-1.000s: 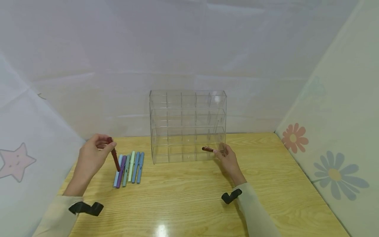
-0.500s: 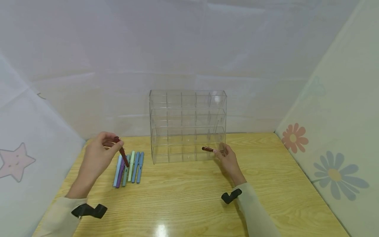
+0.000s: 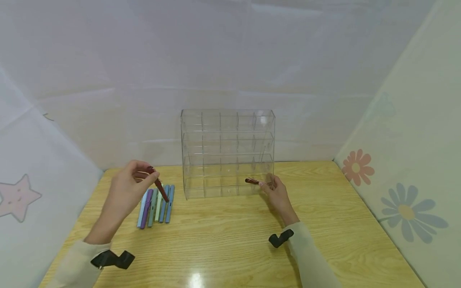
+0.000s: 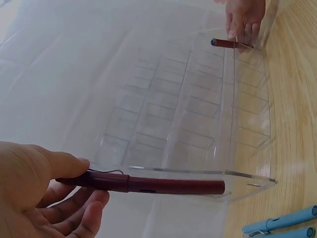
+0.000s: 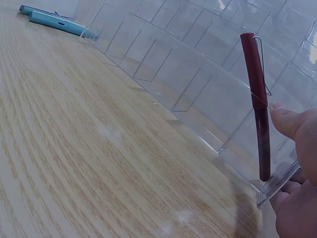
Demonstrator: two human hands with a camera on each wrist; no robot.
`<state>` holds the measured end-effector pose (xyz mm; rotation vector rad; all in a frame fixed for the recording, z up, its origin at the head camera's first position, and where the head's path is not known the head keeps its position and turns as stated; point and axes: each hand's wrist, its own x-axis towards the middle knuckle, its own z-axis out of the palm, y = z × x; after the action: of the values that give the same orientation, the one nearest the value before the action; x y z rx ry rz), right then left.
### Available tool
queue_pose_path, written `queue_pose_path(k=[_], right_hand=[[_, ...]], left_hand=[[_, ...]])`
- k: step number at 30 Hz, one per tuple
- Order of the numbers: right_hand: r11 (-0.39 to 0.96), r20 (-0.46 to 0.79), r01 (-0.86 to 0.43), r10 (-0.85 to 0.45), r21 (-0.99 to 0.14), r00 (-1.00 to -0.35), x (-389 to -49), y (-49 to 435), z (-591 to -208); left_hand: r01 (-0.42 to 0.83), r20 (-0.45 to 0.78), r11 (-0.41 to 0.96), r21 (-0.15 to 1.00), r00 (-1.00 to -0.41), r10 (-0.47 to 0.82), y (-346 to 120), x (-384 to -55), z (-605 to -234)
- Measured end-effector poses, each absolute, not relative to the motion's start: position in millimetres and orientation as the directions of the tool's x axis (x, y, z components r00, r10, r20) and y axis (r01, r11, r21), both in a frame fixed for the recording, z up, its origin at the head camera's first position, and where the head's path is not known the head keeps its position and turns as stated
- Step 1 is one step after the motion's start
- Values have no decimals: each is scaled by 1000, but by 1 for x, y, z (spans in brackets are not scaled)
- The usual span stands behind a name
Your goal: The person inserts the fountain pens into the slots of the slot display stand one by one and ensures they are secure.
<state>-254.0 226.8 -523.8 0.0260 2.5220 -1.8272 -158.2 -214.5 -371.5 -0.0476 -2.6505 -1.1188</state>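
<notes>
Pen in dark red (image 4: 141, 184), with clip. Was pinched near the clip end between thumb and fingers of left grip (image 3: 129, 188); slanted downward, lower end crossing in front of the blue pens in head view.

Second red pen (image 5: 256, 79). Stood in end compartment of lowest tier, right side of clear rack (image 3: 229, 116); leaned, clip end uppermost and above front panel.

Right grip (image 3: 279, 196). Was clasped on rack's right end, thumb at front, fingers outside side wall. Could not make out contact between thumb and pen.

Row of six. Lay side by side on wood-grained tabletop (image 3: 216, 240), left of rack and apart from it; from left: light blue pen (image 3: 141, 212), purple pen (image 3: 145, 212), grey-green pen (image 3: 151, 216), pale green pen (image 3: 158, 210), blue pen (image 3: 163, 212), another blue pen (image 3: 168, 214).

White sheeting (image 3: 223, 48). Hung behind and at both sides; bore printed star (image 3: 19, 198) at left, flowers (image 3: 407, 212) at right.
</notes>
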Motion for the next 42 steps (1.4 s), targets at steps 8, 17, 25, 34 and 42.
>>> queue_pose_path(k=[8, 17, 25, 34, 42], right_hand=[[302, -30, 28, -1, -953, -1000, -254, 228, -525], [280, -65, 58, -16, -958, -998, -258, 228, -523], [288, -57, 50, -17, -956, -998, -258, 229, -525], [303, -24, 21, -9, -953, -1000, -256, 227, -523], [301, -28, 29, 8, -953, -1000, -255, 225, -523]], left_hand=[[154, 253, 651, 743, -966, -60, -202, -154, -364], [224, 322, 610, 760, -945, -53, -187, -156, -362], [253, 334, 579, 775, -942, -35, -173, -163, -368], [285, 351, 533, 797, -936, -24, -159, -174, -383], [245, 292, 495, 834, -956, -19, -142, -177, -393]])
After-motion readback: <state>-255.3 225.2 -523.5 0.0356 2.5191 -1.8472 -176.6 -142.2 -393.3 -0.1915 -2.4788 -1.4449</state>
